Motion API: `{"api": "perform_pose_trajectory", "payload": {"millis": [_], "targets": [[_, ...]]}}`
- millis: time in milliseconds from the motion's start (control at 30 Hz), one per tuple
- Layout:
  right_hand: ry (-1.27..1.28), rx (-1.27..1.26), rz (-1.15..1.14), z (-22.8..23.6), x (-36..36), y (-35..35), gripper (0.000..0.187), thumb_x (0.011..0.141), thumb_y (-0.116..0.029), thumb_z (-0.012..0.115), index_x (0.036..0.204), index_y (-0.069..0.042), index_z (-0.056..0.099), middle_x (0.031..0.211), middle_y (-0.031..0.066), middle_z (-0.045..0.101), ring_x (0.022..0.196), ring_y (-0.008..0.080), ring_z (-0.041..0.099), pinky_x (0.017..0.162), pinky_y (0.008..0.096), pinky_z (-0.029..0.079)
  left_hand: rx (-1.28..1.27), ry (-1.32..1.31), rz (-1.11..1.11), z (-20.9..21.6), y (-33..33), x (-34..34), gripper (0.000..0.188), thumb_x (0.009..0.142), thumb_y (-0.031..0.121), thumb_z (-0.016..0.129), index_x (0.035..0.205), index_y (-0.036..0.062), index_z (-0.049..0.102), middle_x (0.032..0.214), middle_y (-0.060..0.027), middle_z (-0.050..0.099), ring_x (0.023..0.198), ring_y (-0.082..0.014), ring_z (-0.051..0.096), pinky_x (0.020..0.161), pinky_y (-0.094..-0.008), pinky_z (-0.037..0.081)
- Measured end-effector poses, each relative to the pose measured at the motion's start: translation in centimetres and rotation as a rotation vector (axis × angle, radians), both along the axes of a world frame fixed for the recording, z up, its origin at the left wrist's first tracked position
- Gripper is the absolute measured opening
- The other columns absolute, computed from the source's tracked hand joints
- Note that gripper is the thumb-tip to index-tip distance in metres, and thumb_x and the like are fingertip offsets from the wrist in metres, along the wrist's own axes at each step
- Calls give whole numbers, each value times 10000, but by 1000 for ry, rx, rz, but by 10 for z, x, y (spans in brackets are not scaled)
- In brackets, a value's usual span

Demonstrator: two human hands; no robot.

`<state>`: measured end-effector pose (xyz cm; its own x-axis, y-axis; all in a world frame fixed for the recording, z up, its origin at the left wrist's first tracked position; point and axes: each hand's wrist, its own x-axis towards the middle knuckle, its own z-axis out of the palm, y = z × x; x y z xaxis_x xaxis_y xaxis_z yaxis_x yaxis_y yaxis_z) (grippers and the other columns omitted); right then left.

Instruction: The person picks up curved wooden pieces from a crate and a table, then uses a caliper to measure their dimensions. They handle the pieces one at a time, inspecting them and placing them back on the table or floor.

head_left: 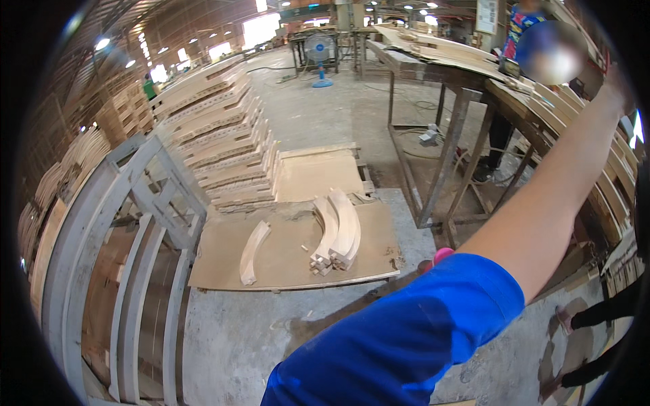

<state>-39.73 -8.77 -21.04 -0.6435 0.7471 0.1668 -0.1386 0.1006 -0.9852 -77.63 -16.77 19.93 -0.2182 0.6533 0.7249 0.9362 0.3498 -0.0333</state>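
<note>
My left arm, in a blue short sleeve, stretches from the lower middle up to the right rim. At its end my left hand is cut into by the dark edge of the picture. Its fingers do not show well enough to tell their pose, or whether they hold anything. Long pale wood strips lie beside and below the forearm. My right hand is out of view.
Curved wood pieces and a single one lie on a floor board. Behind rises a tall stack of slatted wood parts. A grey metal frame stands left, a metal-legged table right. Another person stands behind the table.
</note>
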Motion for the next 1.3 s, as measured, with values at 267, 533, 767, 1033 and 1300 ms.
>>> {"api": "perform_pose_trajectory", "payload": {"millis": [267,533,767,1033,1300], "targets": [[176,-308,109,-7,32,10,656,840,-372,445,1344,7,265,1296,168,413,1151,300,438,954,444,390,721,-80,-731,-32,-79,119,175,747,114,556,851,5,465,825,-208,530,799,-343,558,726,-414,421],[348,-785,230,-46,69,-2,800,805,-494,462,1368,33,249,1185,215,518,1068,302,535,908,414,449,57,-718,-757,-287,34,194,263,796,193,600,944,-9,520,885,-219,550,816,-349,565,707,-404,454],[427,-667,180,-26,68,17,636,794,-261,624,1306,6,358,1122,189,583,947,218,610,774,328,520,503,-1777,-753,-383,88,260,343,861,29,548,1128,32,333,997,-113,505,942,-314,597,740,-391,543],[327,-519,-430,-31,78,28,283,705,-235,664,865,-7,615,766,37,599,685,130,562,642,287,466,251,-2281,-703,-478,32,322,79,887,66,489,951,35,455,915,-72,524,866,-164,531,791,-287,449],[-435,-107,-333,-22,73,33,375,698,-271,630,929,22,589,750,165,635,682,242,615,639,339,470,-136,-1508,-788,-467,65,271,651,830,105,593,1375,-17,257,1361,-180,351,1229,-280,384,1012,-368,311]]}}
